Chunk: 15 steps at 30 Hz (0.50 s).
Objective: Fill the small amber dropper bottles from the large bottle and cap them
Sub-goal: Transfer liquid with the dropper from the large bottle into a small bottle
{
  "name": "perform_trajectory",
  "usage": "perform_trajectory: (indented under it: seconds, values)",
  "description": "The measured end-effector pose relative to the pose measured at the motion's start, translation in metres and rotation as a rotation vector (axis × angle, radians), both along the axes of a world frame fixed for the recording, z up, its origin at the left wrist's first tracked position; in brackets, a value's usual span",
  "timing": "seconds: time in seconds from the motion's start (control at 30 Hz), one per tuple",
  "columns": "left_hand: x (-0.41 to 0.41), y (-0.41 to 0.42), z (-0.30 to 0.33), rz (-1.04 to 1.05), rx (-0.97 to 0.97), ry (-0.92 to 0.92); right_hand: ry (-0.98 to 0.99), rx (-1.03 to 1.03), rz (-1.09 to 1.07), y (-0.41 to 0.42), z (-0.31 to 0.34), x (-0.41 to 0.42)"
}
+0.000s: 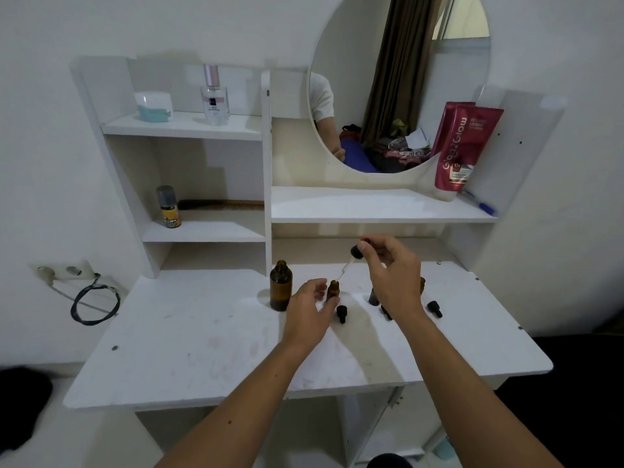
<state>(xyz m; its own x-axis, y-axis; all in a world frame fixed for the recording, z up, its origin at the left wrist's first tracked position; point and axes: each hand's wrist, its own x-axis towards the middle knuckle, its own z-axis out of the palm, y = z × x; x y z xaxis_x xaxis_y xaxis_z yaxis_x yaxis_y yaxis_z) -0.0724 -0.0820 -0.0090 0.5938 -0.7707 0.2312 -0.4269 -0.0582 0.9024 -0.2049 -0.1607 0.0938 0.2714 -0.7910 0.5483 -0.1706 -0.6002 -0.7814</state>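
Head view: right grip (388,265) pinching dropper (351,261) at 1 o'clock, left (312,300) steadying vial (333,289); risking tipping, dripping onto tabletop (202,332).

Right hand (393,268) holds dropper (351,260) over small bottle (333,289)

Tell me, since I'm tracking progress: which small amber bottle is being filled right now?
The small amber bottle steadied by the left hand, beside the large bottle; the right hand aims the dropper into it.
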Motion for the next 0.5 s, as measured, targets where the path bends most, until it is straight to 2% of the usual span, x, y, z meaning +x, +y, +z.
perform_trajectory:
  seconds: [0.5]
  values:
    - [0.008,-0.010,-0.010,-0.031,-0.017,-0.081,0.172,-0.001,0.057,-0.004,-0.032,0.018]
